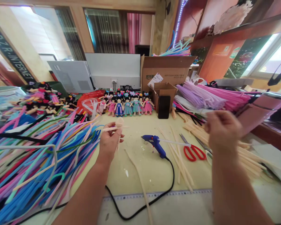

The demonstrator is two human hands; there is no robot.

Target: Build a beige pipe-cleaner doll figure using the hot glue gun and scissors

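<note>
I'm watching the left hand (108, 139) clamping its fingers around a beige figure (119, 122), whose round head is poking up above the thumb; too firm a squeeze could be flattening that soft head. The right hand (223, 125) is showing blurred, its fingers sitting together, and I'm not managing to tell whether anything is between them. Between the hands, the blue glue gun (154, 144) is pointing its nozzle leftward; if it's heating, a low sweep could be burning the left fingers. Its black cord (174, 175) is looping nearby, so a snagging forearm could be tipping the gun.
</note>
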